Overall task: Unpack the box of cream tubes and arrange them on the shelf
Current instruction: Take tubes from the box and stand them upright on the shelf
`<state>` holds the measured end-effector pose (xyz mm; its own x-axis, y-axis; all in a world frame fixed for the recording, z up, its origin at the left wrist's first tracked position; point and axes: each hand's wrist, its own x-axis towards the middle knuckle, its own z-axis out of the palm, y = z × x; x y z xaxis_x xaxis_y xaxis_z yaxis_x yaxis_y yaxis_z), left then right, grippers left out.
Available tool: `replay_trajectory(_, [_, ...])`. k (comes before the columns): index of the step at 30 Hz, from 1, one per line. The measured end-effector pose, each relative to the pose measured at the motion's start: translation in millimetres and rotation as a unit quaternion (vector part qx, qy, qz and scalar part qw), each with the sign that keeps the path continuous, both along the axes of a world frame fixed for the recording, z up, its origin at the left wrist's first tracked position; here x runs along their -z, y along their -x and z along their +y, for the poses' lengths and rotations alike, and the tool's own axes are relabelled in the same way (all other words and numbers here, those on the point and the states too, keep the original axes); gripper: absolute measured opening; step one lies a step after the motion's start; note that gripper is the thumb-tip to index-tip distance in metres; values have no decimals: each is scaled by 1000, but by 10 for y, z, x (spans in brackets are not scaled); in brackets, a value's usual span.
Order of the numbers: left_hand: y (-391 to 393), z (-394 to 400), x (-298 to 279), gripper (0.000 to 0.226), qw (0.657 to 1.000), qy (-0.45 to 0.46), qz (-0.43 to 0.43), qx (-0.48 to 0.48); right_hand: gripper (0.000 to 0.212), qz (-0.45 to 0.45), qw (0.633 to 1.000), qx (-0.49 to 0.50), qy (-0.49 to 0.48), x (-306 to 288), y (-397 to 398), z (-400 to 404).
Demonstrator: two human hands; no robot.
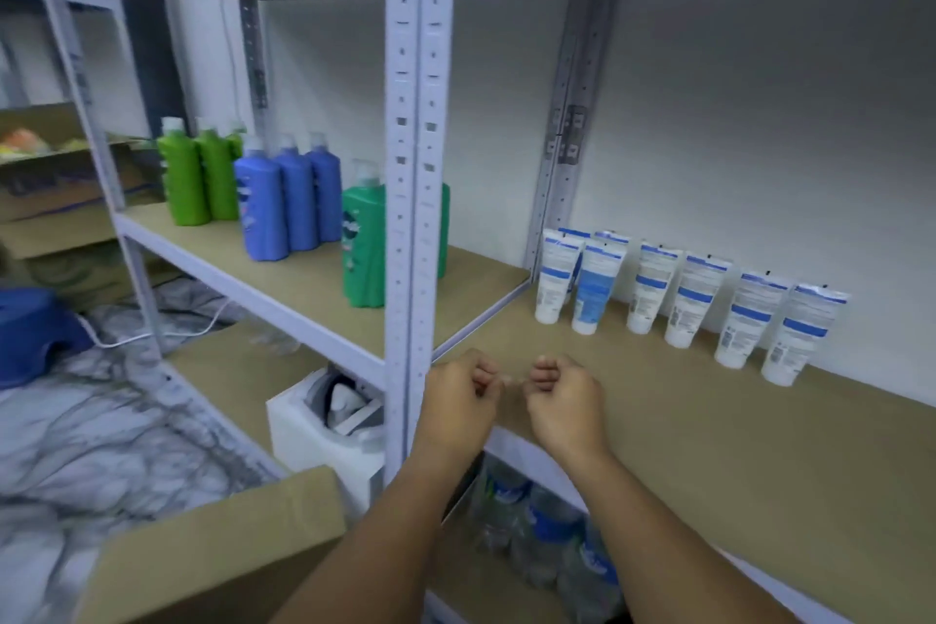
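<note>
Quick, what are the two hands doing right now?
Left hand: fingers curled, nothing visibly held.
Right hand: fingers curled, nothing visibly held.

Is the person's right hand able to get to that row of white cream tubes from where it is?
Probably yes. The right hand hovers over the front edge of the shelf, fingers curled and holding nothing that shows. Only bare board lies between it and the cream tubes, which stand cap-down toward the back.

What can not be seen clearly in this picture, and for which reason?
- Cardboard box, head view: inside hidden by its flap and the bottom edge.
- Cream tubes: label print too small; back ones partly hidden by front ones.
- Left hand and right hand: curled fingers may pinch something; too blurred.
- Teal bottle: partly behind the shelf post.
</note>
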<state>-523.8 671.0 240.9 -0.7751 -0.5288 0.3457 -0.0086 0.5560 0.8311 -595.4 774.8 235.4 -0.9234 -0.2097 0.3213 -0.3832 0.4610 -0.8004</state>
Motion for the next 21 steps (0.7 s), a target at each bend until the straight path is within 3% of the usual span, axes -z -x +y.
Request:
replay_trajectory(5, [-750, -259, 352, 6, 996, -20, 4, -87, 15, 3, 995, -96, 42, 156, -728, -355])
replay_trajectory(10, [-1431, -664, 1176, 8, 975, -57, -89, -194, 18, -28, 987, -158, -25, 714, -1240, -775])
replay_trajectory(15, [-2040, -944, 2257, 13, 924, -124, -222, -285, 25, -113, 966, -202, -113, 1622, -1499, -1079])
replay_trajectory(21, [-2341, -834, 3217, 19, 842, -261, -359, -305, 32, -227, 921, -225, -225, 2654, -1612, -1221])
